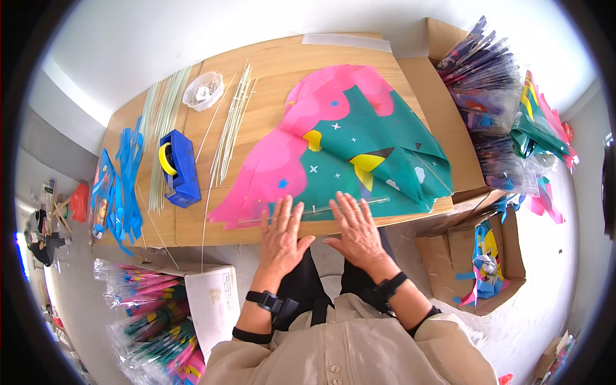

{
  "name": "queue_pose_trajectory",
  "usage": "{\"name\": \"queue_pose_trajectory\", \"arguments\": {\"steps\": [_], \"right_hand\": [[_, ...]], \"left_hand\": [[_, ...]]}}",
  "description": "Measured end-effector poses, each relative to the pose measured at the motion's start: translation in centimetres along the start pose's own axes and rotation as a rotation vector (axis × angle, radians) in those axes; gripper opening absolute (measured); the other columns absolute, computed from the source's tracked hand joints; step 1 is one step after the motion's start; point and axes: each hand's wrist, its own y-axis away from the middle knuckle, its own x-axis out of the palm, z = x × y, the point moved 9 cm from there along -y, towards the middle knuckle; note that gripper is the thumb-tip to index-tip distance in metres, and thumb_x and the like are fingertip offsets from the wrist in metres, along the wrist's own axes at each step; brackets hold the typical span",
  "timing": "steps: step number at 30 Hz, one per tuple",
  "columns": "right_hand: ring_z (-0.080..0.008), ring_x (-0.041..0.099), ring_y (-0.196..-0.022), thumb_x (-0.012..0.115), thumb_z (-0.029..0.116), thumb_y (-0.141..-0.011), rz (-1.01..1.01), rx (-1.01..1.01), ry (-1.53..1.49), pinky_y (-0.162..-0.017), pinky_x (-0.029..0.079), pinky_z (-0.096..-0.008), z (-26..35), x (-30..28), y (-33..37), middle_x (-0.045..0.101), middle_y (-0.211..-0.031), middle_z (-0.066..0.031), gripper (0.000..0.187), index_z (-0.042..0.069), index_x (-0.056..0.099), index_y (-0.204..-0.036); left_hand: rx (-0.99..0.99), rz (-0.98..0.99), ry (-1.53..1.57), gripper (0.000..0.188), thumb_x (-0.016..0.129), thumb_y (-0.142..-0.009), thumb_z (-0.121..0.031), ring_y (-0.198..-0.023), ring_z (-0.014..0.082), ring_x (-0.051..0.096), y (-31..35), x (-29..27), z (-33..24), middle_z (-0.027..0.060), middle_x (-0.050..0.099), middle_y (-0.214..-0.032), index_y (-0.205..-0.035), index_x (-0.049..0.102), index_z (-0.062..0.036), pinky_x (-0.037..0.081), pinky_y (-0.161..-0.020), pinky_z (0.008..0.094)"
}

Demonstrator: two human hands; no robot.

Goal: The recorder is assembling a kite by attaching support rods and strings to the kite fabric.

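Two hands lie flat at the near edge of a wood table (269, 70). The left hand (281, 234) has its fingers spread apart and pressed down, not clamped on anything; the tips sit on the edge of 1 big kite sheet (346, 141), pink on one side & green w/ yellow bits and small stars on the other. The right hand (357, 230) is flat too, fingers a little apart, tips on the same sheet. Right under the fingertips of both hands runs 1 thin clear strip or stick (314, 209), going across from past the left fingers to past the right ones; can't tell if it's tape or a rod. The kite sheet spreads away from the fingers, up & to the right. Left of the left fingers, a bit away, is 1 blue tape holder (181, 168) w/ a yellow roll in it. Between it and the kite lies 1 bunch of thin pale sticks (232, 128), too many to count. Further left is another bunch of greenish sticks (163, 122), and past that a pile of blue strips (125, 183). Far beyond the fingers sits 1 clear round tub (203, 90) w/ small bits inside. Right of the right fingers, off the table, are 2 cardboard boxes: one box (443, 38) full of wrapped kites, one lower box (462, 247) w/ scraps. Below the left hand is 1 white box (215, 301) beside more wrapped kites (151, 314).
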Motion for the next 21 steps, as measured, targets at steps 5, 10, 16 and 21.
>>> {"name": "queue_pose_trajectory", "arguments": {"steps": [5,10,16,21], "right_hand": [[-0.0270,0.026,-0.136,0.063,0.047,-0.076,0.018,-0.010,0.073,-0.112,0.017,-0.0457,0.6,2.8,-0.1,0.030,-0.146,-0.0127,0.081,0.006,0.033,-0.140],[-0.0288,0.026,-0.136,0.064,0.049,-0.075,-0.021,0.013,0.013,-0.112,0.017,-0.0454,-0.4,2.3,0.5,0.030,-0.145,-0.0145,0.083,0.006,0.033,-0.139],[-0.0322,0.023,-0.137,0.069,0.048,-0.071,0.006,0.140,0.094,-0.112,0.017,-0.0461,-4.1,-0.1,2.1,0.025,-0.147,-0.0186,0.089,0.007,0.031,-0.140],[-0.0340,0.021,-0.137,0.070,0.048,-0.071,0.053,0.164,0.065,-0.112,0.016,-0.0476,-3.7,-0.3,1.9,0.024,-0.147,-0.0195,0.091,0.007,0.029,-0.141]], "left_hand": [[-0.023,0.081,-0.066,0.070,0.060,-0.085,-0.034,-0.139,0.0275,0.021,-0.3,4.1,-1.2,0.0111,0.025,-0.149,-0.143,0.029,-0.0120,0.013,-0.110,0.0541],[-0.042,0.032,-0.041,0.069,0.059,-0.085,-0.036,-0.138,0.0284,0.023,0.1,3.8,-0.2,0.0119,0.027,-0.149,-0.142,0.030,-0.0115,0.012,-0.111,0.0541],[-0.107,0.042,-0.098,0.072,0.062,-0.083,-0.036,-0.138,0.0302,0.023,2.0,2.3,2.4,0.0147,0.027,-0.148,-0.142,0.030,-0.0097,0.013,-0.110,0.0553],[-0.091,0.076,0.046,0.069,0.063,-0.083,-0.031,-0.136,0.0328,0.026,2.0,1.6,3.2,0.0162,0.026,-0.148,-0.141,0.032,-0.0090,0.017,-0.108,0.0561]]}}
